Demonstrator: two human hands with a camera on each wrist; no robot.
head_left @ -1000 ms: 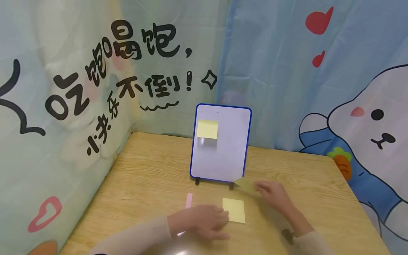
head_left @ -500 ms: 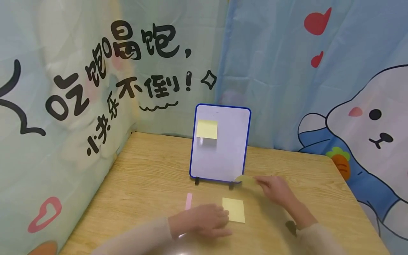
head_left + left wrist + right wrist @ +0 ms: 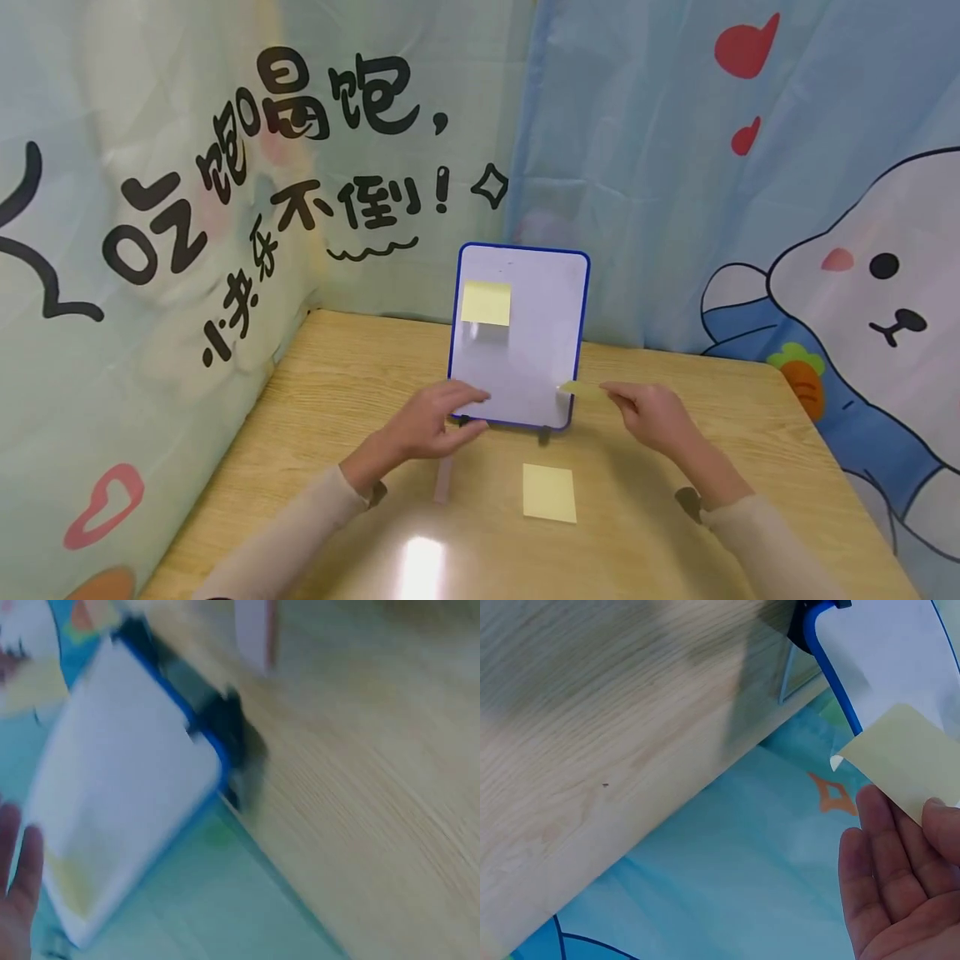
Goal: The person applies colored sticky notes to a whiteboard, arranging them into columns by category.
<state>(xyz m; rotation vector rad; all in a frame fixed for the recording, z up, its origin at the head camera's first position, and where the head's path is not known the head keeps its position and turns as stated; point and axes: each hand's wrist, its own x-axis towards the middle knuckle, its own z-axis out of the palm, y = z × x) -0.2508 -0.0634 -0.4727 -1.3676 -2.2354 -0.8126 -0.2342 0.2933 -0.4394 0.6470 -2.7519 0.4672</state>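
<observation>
My right hand [image 3: 652, 421] pinches a yellow sticky note [image 3: 904, 757] by its edge, thumb on top in the right wrist view. In the head view this note appears nearly edge-on, at the lower right of a small blue-framed whiteboard [image 3: 525, 354]. Another yellow sticky note [image 3: 486, 302] is stuck at the board's upper left. My left hand [image 3: 427, 421] holds nothing and is near the board's lower left corner, fingers extended; I cannot tell whether it touches the board. A yellow sticky note or pad [image 3: 549, 493] lies on the table in front.
The whiteboard leans back on black feet [image 3: 544, 435] upon the wooden table [image 3: 360, 367]. A pink strip [image 3: 442, 482] lies on the table below my left hand. Printed curtains [image 3: 645, 167] hang behind the table and along its left side.
My left hand has left the yellow note on the table and moved up and left toward the board. My right hand has raised its sticky note slightly.
</observation>
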